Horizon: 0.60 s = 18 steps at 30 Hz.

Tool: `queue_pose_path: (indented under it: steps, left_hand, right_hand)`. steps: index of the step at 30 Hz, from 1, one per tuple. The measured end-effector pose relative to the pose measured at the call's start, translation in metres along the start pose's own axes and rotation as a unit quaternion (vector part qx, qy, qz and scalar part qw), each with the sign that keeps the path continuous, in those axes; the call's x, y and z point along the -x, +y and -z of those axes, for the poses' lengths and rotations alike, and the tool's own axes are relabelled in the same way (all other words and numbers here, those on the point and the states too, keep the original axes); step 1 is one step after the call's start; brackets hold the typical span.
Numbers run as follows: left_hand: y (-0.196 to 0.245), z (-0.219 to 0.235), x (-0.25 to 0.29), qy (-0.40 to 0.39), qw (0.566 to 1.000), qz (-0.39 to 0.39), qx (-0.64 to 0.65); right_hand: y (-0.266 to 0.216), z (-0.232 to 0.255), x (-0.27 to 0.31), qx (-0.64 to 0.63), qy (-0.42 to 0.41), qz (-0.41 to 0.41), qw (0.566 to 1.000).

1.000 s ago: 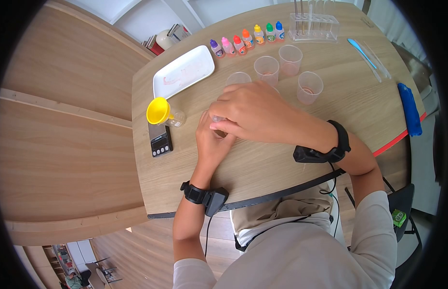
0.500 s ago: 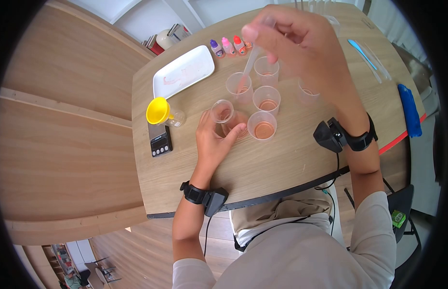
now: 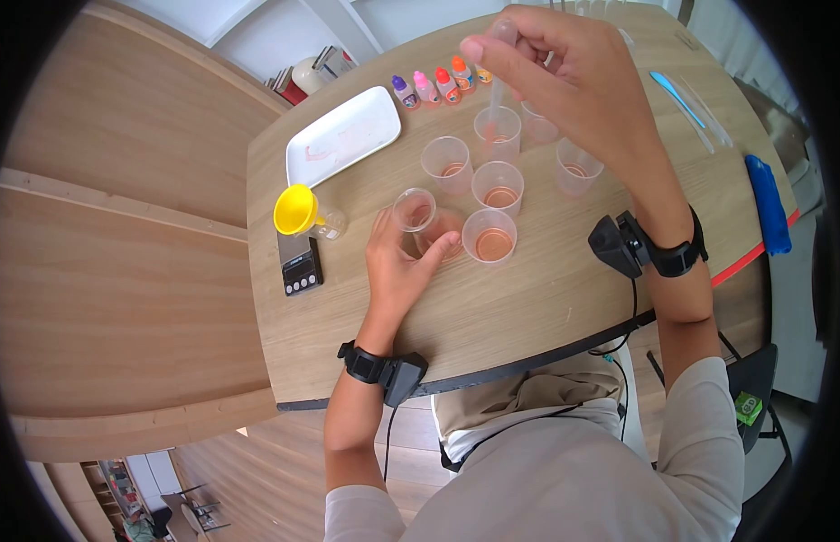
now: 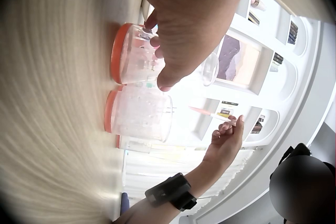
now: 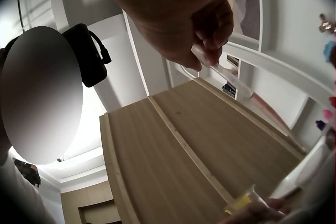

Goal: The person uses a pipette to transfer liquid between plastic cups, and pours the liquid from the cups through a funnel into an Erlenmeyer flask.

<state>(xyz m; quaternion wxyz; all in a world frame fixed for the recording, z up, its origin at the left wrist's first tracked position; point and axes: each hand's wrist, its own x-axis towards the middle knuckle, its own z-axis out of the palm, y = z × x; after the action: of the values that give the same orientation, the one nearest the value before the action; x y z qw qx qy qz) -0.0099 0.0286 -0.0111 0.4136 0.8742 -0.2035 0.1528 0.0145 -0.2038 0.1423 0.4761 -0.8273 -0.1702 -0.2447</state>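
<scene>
My left hand [image 3: 402, 262] grips a clear conical flask [image 3: 444, 237], thumb on one side and fingers on the other. Orange-pink liquid covers the flask's bottom in the left wrist view. Raised over the table, my right hand [image 3: 574, 77] pinches a clear plastic dropper [image 3: 498, 86] by its bulb. Pinkish liquid fills the lower part of the dropper [image 5: 265, 108] in the right wrist view. Its tip overlaps a clear cup [image 3: 486, 149] in the head view. Beside the flask stand more cups with a little pinkish liquid, among them a near cup [image 3: 490, 239] and a left cup [image 3: 446, 167].
A white tray [image 3: 375, 122], a yellow funnel [image 3: 296, 210] in a glass vessel and a small scale [image 3: 302, 273] lie at left. Small dye bottles [image 3: 424, 88] line the back, partly hidden by my right hand. A blue tool [image 3: 677, 98] and a blue roll [image 3: 769, 206] lie at right.
My right hand has risen from the flask's mouth with the dropper. It then shifted from above the left cup to the cup behind and right of it. My left hand keeps its place.
</scene>
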Motion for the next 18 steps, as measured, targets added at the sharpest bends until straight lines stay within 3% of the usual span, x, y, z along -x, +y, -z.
queue_pose_path:
  steps: [8, 10, 18]
  left_hand:
    - [0.0, 0.0, 0.0, -0.001, 1.0, 0.008, 0.006]
    - [0.001, 0.0, 0.0, -0.002, 1.0, 0.007, 0.005]
    - [0.0, 0.0, 0.0, -0.004, 1.0, 0.001, -0.003]
  right_hand:
    - [0.004, -0.002, -0.005, 0.04, -0.018, -0.029, 0.999]
    - [0.011, -0.004, -0.002, 0.054, -0.01, 0.034, 0.998]
    - [0.022, -0.013, -0.002, 0.043, 0.009, 0.044, 0.998]
